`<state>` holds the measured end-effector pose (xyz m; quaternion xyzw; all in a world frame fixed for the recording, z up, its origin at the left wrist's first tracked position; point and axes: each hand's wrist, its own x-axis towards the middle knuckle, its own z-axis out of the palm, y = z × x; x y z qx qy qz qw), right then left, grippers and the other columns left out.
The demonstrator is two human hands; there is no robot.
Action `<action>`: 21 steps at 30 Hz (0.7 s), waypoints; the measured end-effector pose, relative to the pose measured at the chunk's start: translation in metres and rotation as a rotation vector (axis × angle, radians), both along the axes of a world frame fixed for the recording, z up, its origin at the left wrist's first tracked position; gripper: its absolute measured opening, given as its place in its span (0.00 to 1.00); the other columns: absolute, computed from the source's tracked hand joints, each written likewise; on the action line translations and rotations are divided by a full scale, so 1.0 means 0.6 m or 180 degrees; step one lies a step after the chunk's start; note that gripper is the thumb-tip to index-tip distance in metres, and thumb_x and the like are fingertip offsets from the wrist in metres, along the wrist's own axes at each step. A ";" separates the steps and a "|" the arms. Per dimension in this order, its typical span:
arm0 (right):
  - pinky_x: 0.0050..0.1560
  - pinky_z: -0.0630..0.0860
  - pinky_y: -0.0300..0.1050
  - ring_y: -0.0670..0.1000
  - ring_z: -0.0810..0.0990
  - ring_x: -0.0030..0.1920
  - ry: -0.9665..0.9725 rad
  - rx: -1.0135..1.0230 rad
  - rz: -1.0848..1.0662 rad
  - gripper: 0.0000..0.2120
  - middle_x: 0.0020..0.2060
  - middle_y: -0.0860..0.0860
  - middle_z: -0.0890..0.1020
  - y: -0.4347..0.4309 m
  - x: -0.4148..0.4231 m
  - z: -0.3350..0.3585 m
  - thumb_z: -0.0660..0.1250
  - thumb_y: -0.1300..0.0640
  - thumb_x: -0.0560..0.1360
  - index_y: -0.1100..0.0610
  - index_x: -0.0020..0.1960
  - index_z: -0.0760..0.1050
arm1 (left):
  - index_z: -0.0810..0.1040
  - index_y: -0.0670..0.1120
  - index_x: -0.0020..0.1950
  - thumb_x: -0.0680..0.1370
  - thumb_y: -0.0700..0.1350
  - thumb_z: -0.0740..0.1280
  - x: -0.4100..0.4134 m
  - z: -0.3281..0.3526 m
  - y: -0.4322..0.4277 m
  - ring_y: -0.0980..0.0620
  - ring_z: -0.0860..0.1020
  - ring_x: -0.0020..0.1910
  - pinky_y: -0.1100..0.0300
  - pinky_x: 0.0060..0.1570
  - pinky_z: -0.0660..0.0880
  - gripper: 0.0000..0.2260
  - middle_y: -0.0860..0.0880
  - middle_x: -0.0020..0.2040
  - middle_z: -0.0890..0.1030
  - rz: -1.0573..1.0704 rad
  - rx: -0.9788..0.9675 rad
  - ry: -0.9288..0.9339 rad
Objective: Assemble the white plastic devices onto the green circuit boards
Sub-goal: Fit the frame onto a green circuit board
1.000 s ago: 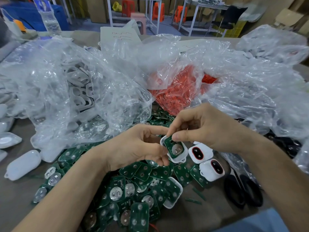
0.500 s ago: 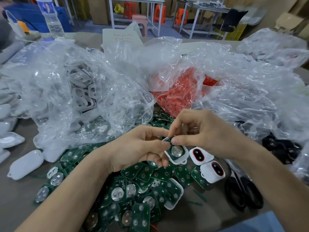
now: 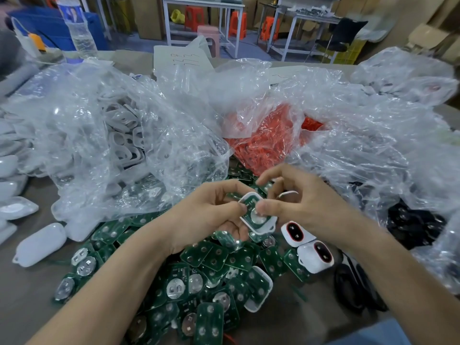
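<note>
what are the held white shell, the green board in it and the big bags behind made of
White shell: apparently moulded plastic, smooth, faintly glossy rim. Green board: probably fibreglass circuit board, green coated, with a shiny metal disc. Big bags: thin clear plastic film, crinkled, full of glare.

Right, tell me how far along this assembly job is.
Done: two closed white devices lie beside the right hand. In hand: the left hand grips a white shell with a green board seated in it, and the right thumb presses on that board. Left: a pile of loose green boards below the hands and a bag of white shells. Most of the job lies ahead.
</note>
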<state>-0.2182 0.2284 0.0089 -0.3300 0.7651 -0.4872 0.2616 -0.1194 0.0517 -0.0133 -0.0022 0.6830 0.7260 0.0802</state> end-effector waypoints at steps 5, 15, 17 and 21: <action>0.39 0.81 0.41 0.55 0.85 0.39 -0.0807 -0.0611 -0.0414 0.13 0.39 0.56 0.85 0.004 0.022 -0.020 0.76 0.56 0.60 0.60 0.42 0.82 | 0.79 0.42 0.53 0.80 0.31 0.60 -0.004 -0.004 -0.001 0.52 0.80 0.31 0.64 0.34 0.77 0.10 0.46 0.38 0.82 0.0521 -0.0460 0.0386; 0.47 0.83 0.53 0.53 0.85 0.41 0.0079 -0.1033 -0.1197 0.07 0.39 0.51 0.85 -0.024 0.053 -0.050 0.75 0.60 0.70 0.51 0.43 0.81 | 0.79 0.46 0.54 0.79 0.33 0.65 -0.009 -0.017 0.016 0.48 0.84 0.36 0.61 0.39 0.80 0.10 0.45 0.44 0.82 0.1098 -0.0887 0.1052; 0.46 0.83 0.51 0.52 0.85 0.40 0.0141 -0.1085 -0.1251 0.05 0.39 0.51 0.85 -0.029 0.054 -0.053 0.75 0.60 0.71 0.52 0.44 0.80 | 0.78 0.46 0.51 0.78 0.34 0.66 -0.010 -0.020 0.020 0.50 0.84 0.36 0.63 0.39 0.79 0.08 0.48 0.40 0.83 0.1204 -0.0857 0.1005; 0.43 0.81 0.41 0.51 0.85 0.38 -0.0004 -0.1339 -0.1341 0.05 0.38 0.50 0.85 -0.039 0.056 -0.058 0.73 0.62 0.72 0.54 0.45 0.79 | 0.78 0.42 0.46 0.77 0.36 0.68 -0.010 -0.023 0.028 0.54 0.83 0.33 0.67 0.36 0.77 0.03 0.47 0.35 0.83 0.1508 -0.0472 0.0827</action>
